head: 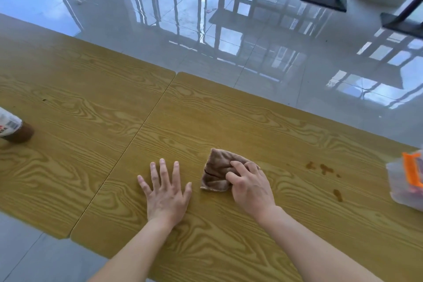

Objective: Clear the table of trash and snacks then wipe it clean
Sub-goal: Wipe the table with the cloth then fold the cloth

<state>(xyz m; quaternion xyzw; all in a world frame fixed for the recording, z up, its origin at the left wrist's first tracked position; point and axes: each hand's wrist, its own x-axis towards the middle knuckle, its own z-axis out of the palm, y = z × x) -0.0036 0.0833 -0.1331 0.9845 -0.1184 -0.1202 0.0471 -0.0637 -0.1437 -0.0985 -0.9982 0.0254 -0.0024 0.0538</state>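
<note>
Under right hand (249, 188) fingers (238, 167), brown cloth (216, 170)

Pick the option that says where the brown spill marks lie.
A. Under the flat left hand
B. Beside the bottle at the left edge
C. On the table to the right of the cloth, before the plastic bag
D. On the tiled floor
C: the brown stains sit on the table right of the cloth that the right hand grips, short of the plastic bag.
</note>
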